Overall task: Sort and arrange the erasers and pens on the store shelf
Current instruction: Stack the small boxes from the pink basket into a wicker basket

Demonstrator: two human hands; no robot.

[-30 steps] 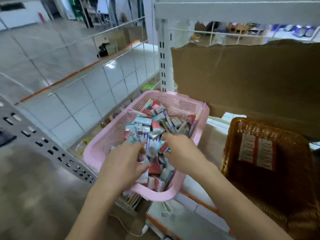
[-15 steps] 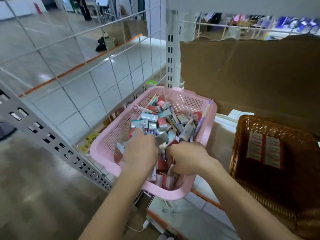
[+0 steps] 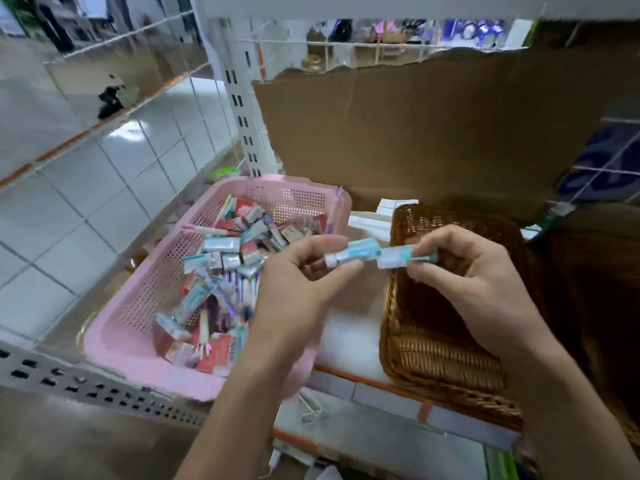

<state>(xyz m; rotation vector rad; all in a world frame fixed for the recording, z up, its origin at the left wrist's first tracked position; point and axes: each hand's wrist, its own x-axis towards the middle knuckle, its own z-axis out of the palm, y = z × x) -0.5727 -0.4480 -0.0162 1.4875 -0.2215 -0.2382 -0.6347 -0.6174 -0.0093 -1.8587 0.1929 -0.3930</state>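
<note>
A pink perforated basket on the shelf holds a jumble of several red and teal eraser packs and pens. To its right stands a brown wicker basket. Between the two baskets, raised above them, my left hand pinches a teal eraser pack at its left end. My right hand pinches a second teal pack at its right end. The two packs meet end to end.
A torn brown cardboard sheet stands behind both baskets. A white slotted shelf post rises behind the pink basket, with a wire grid panel to the left. The shelf's front edge carries an orange strip.
Both hands have come up out of the pink basket and moved right toward the wicker basket, each now holding a teal eraser pack. The view has shifted right.
</note>
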